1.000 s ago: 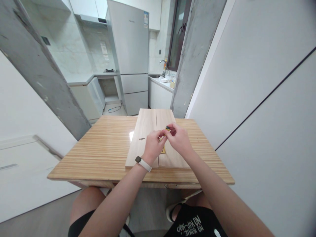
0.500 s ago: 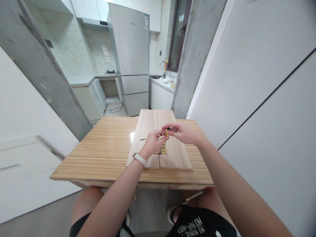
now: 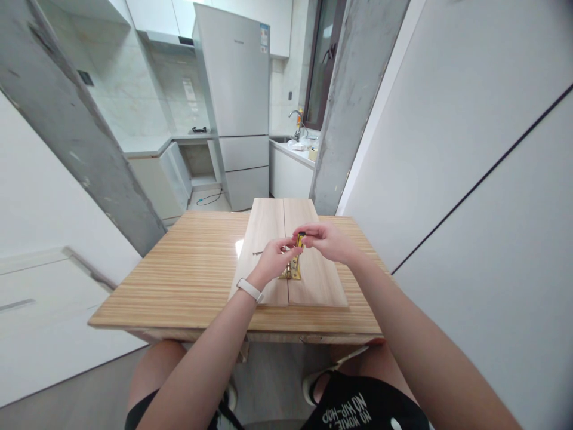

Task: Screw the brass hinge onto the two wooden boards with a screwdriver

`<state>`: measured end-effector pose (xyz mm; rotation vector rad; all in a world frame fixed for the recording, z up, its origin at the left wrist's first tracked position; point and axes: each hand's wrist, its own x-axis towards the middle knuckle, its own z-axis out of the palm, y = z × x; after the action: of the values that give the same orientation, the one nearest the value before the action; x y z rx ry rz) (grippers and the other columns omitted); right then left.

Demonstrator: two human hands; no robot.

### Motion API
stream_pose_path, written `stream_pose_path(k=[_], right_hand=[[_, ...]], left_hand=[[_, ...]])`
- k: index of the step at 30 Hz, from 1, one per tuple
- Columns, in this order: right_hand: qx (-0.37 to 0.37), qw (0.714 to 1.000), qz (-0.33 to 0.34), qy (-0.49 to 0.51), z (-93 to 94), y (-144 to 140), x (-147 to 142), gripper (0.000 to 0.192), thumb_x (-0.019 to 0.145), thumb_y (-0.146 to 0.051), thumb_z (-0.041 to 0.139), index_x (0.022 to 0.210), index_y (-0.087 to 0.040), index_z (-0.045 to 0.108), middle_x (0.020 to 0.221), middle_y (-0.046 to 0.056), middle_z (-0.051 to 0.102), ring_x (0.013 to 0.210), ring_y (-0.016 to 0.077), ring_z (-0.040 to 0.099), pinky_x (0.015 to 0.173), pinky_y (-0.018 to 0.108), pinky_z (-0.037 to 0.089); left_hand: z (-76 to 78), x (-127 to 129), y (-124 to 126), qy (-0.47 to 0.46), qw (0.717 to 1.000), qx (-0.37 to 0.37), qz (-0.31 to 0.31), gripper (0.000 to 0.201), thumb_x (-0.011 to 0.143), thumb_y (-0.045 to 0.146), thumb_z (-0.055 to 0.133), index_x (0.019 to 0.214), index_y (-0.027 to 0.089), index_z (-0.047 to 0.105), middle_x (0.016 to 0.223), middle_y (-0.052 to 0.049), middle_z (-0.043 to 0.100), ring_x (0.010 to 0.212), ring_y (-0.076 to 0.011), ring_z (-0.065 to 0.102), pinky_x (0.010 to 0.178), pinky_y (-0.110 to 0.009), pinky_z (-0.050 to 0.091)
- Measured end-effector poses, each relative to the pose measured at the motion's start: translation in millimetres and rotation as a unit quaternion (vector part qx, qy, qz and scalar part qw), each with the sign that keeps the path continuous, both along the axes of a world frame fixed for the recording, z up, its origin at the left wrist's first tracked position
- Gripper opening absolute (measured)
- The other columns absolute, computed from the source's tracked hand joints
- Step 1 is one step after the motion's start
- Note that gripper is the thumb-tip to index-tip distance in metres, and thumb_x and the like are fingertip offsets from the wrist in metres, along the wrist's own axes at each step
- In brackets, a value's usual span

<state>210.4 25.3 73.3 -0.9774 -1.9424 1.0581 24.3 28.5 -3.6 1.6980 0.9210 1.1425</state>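
Two pale wooden boards (image 3: 264,218) lie side by side on the table, with a narrow seam between them. A brass-coloured hinge (image 3: 294,273) rests across the seam, partly covered by my left hand (image 3: 274,261). Above it, my right hand (image 3: 326,240) grips a short screwdriver (image 3: 299,240) with a yellow and black handle, held roughly upright. The thumb and fingers of my left hand close in by the screwdriver's lower part; what they pinch is too small to make out. Some small screws (image 3: 257,253) lie on the left board.
The striped wooden table (image 3: 192,269) extends beyond the boards on both sides. Behind it stand a tall fridge (image 3: 244,89) and a counter with a sink and tap (image 3: 296,119). White panels rise close on the right (image 3: 470,149).
Both hands stay over the hinge and have shifted slightly left. The screwdriver stands more upright, and more of its yellow handle shows between my fingers.
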Motion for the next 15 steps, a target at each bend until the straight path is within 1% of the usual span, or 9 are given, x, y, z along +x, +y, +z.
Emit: stream_pose_path(k=[4,8,10,12,15], right_hand=[[0.038,0.997,-0.063,0.008,-11.3,-4.0,-7.2,0.025,0.085,-0.029,0.066,0.105,-0.018,0.077,0.092,0.006,0.079,0.079,0.0199,0.071,0.074,0.033,0.056],[0.077,0.982,-0.169,0.019,-23.6,-6.5,-13.0,0.025,0.083,-0.033,0.074,0.103,-0.019,0.078,0.092,0.007,0.08,0.081,0.0229,0.074,0.073,0.034,0.056],[0.104,0.973,-0.206,0.003,-26.2,-10.4,-17.3,0.023,0.082,-0.034,0.075,0.099,-0.019,0.078,0.087,0.006,0.079,0.076,0.0224,0.073,0.069,0.033,0.055],[0.133,0.965,-0.226,-0.017,-26.1,-16.3,-22.7,0.02,0.083,-0.034,0.075,0.097,-0.021,0.078,0.082,0.005,0.078,0.072,0.021,0.072,0.067,0.032,0.053],[0.167,0.953,-0.253,-0.028,-24.2,-24.9,-30.5,0.017,0.084,-0.034,0.075,0.096,-0.022,0.077,0.082,0.003,0.077,0.072,0.0197,0.071,0.069,0.032,0.052]], left_hand=[[0.5,-4.0,-3.7,0.011,1.0,0.027,0.013,0.026,0.092,0.036,0.068,0.107,0.018,0.08,0.103,-0.007,0.08,0.087,-0.0185,0.069,0.072,-0.027,0.047],[4.8,-3.5,-8.7,0.03,0.997,0.06,0.033,0.025,0.089,0.027,0.071,0.112,0.022,0.078,0.108,-0.005,0.08,0.097,-0.0198,0.072,0.082,-0.03,0.052],[6.4,-0.4,-11.6,0.035,0.996,0.072,0.043,0.024,0.087,0.025,0.073,0.11,0.022,0.078,0.105,-0.005,0.08,0.096,-0.0194,0.072,0.083,-0.03,0.053],[7.0,3.7,-14.5,0.037,0.994,0.084,0.065,0.019,0.086,0.024,0.074,0.105,0.021,0.077,0.101,-0.005,0.08,0.091,-0.0186,0.072,0.08,-0.03,0.054],[5.8,9.7,-18.3,0.043,0.988,0.101,0.109,0.014,0.087,0.023,0.073,0.1,0.02,0.077,0.095,-0.004,0.079,0.086,-0.0175,0.072,0.078,-0.029,0.055]])
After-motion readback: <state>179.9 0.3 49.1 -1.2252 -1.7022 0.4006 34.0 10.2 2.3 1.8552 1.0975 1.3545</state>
